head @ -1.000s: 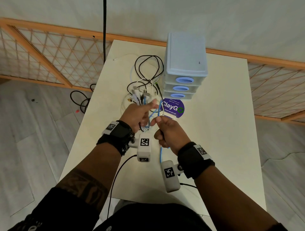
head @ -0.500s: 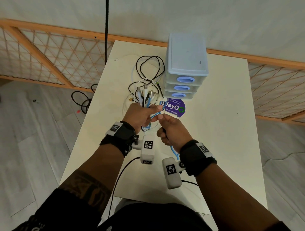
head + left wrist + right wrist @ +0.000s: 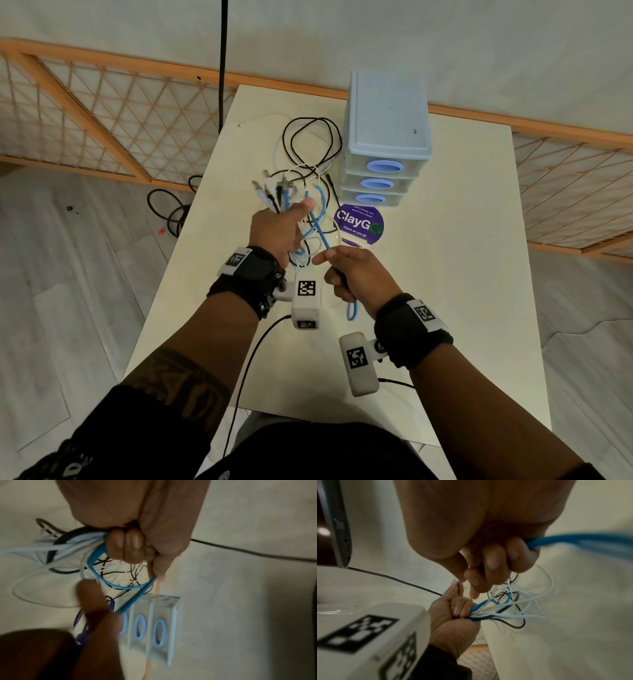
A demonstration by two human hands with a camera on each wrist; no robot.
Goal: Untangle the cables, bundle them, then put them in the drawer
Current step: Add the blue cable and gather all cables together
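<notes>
My left hand point(image 3: 278, 229) grips a bundle of white, black and blue cables point(image 3: 274, 193), whose plug ends stick up past the fist. A blue cable point(image 3: 320, 233) runs from that fist back to my right hand point(image 3: 349, 274), which grips it; a short blue loop hangs out below. In the left wrist view the left hand point(image 3: 133, 545) clasps the bundle and the blue cable point(image 3: 96, 574) loops under it. The right wrist view has my right hand point(image 3: 493, 561) curled round the blue cable point(image 3: 573, 539). More black and white loops point(image 3: 308, 144) lie on the table. The drawer unit point(image 3: 387, 137) has three shut drawers.
The cream table point(image 3: 445, 291) carries a purple round sticker point(image 3: 358, 224) in front of the drawers. A black cord point(image 3: 222, 68) hangs at the back left, and black cable coils point(image 3: 171, 209) lie on the floor beside the table. Lattice screens stand behind.
My right hand has drawn back toward me along the blue cable, away from the left hand. The left hand has stayed about where it was, still holding the bundle.
</notes>
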